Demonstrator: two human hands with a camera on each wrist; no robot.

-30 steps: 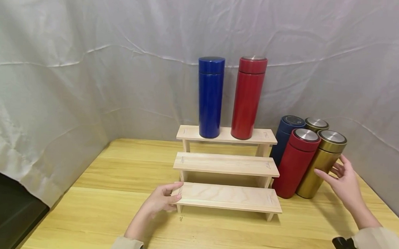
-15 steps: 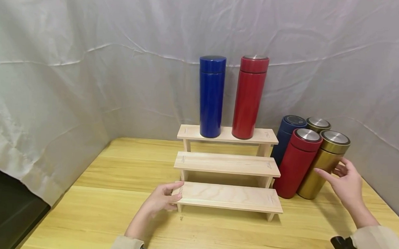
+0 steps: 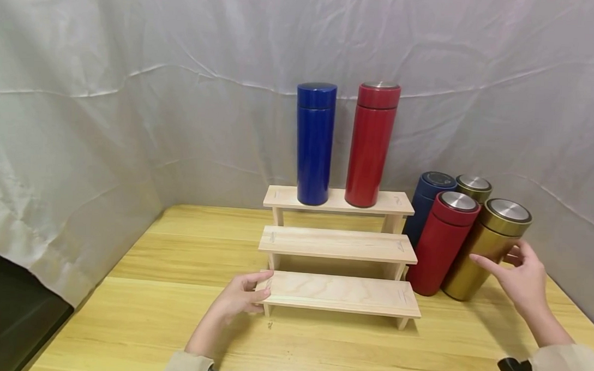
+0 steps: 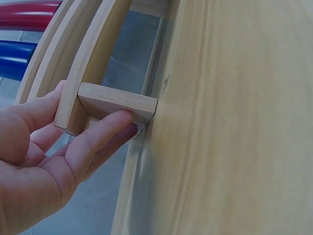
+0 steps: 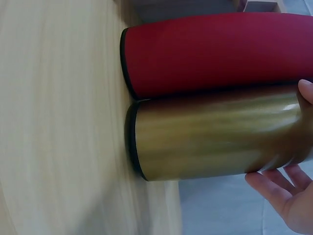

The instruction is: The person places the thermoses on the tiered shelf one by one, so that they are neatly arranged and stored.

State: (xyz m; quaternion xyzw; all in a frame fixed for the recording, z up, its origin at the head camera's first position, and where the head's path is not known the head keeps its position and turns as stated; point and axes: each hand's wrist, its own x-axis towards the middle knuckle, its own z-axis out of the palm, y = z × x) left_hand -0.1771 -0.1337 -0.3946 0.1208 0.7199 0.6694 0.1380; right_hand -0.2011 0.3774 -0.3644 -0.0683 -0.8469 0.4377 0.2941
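Note:
My left hand (image 3: 239,297) grips the left end of the lowest step of a three-step wooden riser (image 3: 342,292); in the left wrist view the thumb lies on the step and the fingers reach the leg (image 4: 117,102) under it. At the right, my right hand (image 3: 522,278) holds a gold thermos flask (image 3: 486,246) around its upper body, thumb on the near side. The flask leans slightly right, its base close over the table. Right beside it stands a red flask (image 5: 215,56). A blue flask (image 3: 314,148) and another red flask (image 3: 372,147) stand on the top step.
Behind the held flask stand a dark blue flask (image 3: 424,203) and a second gold flask (image 3: 474,183), partly hidden. A grey cloth (image 3: 215,128) hangs behind the wooden table (image 3: 176,268). A black object (image 3: 12,312) sits at the lower left.
The gold flask in my right hand has shifted right and slightly toward me, its top tilting away from the red flask. My left hand stays on the riser.

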